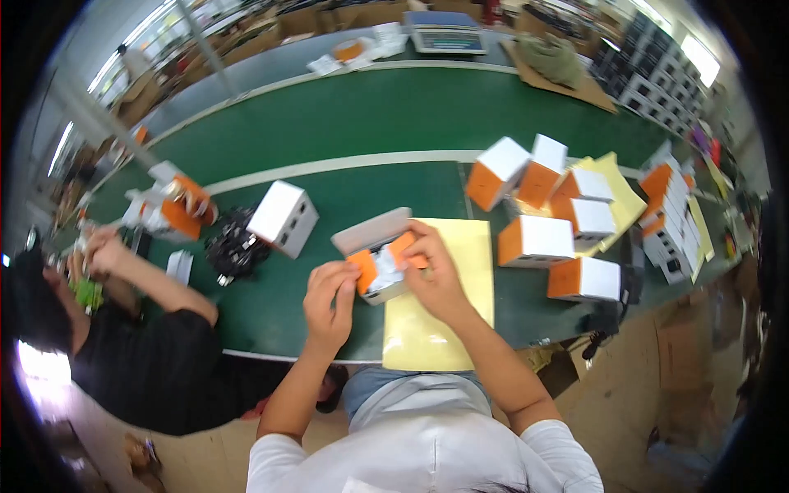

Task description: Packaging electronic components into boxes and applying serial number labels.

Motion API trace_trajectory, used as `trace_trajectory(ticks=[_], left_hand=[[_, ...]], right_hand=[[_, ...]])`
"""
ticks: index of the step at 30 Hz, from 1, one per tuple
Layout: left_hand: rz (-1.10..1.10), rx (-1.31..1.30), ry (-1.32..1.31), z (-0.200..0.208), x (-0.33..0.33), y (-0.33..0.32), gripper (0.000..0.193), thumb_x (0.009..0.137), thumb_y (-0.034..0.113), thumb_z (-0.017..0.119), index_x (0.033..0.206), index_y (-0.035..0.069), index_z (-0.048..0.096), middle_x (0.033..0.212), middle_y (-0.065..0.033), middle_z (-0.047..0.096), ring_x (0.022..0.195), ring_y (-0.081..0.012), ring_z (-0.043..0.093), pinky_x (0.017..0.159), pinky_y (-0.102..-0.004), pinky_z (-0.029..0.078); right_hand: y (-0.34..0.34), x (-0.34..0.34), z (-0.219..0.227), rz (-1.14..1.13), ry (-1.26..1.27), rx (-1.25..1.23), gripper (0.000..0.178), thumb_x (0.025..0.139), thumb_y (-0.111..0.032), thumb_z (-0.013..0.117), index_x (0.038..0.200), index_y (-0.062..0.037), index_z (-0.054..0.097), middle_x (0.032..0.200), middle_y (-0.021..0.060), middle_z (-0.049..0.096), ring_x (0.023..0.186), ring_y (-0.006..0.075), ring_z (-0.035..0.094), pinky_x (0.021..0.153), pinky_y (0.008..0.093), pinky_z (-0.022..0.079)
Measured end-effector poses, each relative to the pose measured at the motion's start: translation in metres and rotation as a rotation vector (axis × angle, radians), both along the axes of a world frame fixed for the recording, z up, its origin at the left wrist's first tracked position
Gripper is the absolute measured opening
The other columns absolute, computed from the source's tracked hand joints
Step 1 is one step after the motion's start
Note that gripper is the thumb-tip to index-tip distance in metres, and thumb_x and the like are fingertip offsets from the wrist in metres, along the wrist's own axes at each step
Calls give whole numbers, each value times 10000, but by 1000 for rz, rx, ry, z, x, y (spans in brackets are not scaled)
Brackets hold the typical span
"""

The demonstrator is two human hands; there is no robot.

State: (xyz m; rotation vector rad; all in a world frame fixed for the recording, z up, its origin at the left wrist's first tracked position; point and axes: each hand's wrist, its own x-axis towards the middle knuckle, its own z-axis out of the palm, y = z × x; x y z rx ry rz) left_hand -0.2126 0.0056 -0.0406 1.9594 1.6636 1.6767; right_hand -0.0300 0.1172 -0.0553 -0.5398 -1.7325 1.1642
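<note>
A small white-and-orange carton (pixel 385 289) stands in front of me with its white lid (pixel 372 231) tilted up at the back. Its orange side flaps are folded outward, and something whitish, perhaps a plastic bag (pixel 386 267), shows inside; I cannot make out the contents. My left hand (pixel 330 302) is closed, thumb and fingers pinching at the left orange flap. Around the right flap, the fingers of my right hand (pixel 436 275) are closed too. Beneath the carton and my right wrist lies a glossy yellow sheet (pixel 440 337).
White-and-orange cartons (pixel 546 241) stand in a group at right, more (pixel 667 222) beyond. At left are a white carton (pixel 283 218) and a heap of black cables (pixel 236 245). A co-worker's arm (pixel 152 275) reaches over the green table (pixel 329 111). A scale (pixel 446 34) sits far back.
</note>
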Motion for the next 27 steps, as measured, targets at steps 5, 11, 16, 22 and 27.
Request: trace_trajectory(ticks=[5, 11, 16, 22, 27], left_hand=[[-133, -234, -954, -5, 17, 24, 594, 843, -51, 694, 1380, 4, 448, 1381, -119, 474, 1339, -209, 457, 1121, -405, 402], [-358, -412, -983, 1, 6, 48, 459, 821, -114, 557, 1260, 12, 608, 1258, -145, 648, 1195, -251, 618, 1045, -367, 478], [-284, -59, -424, 5, -3, 26, 431, 824, -152, 490, 1177, 28, 661, 1275, -180, 636, 1199, -278, 612, 1036, -381, 487], [-256, -80, -358, -8, 22, 47, 414, 841, -87, 571, 1212, 65, 674, 1271, -115, 651, 1224, -281, 585, 1071, -382, 449], [-240, -138, -420, -5, 6, 30, 436, 840, -93, 569, 1226, 72, 688, 1311, -89, 658, 1234, -263, 584, 1058, -376, 475]], right_hand=[[5, 0, 28, 121, 109, -403, 695, 778, 102, 627, 1415, -47, 393, 1316, 124, 513, 1288, 239, 517, 1115, 371, 397], [25, 4, 29, 285, 54, -342, 585, 771, 89, 651, 1330, -50, 551, 1383, 113, 533, 1330, 237, 505, 1110, 362, 397], [33, 2, 36, 453, -85, 7, 462, 890, -137, 665, 1335, -53, 570, 1477, 159, 504, 1381, 287, 474, 1143, 405, 363], [42, 38, 33, 323, -139, -13, 607, 1053, -490, 462, 1233, 48, 678, 1434, 201, 569, 1323, 317, 542, 1135, 441, 391], [37, 18, 60, 463, -252, 148, 324, 895, -112, 752, 1199, -14, 699, 1284, 162, 679, 1222, 269, 625, 1062, 378, 455]])
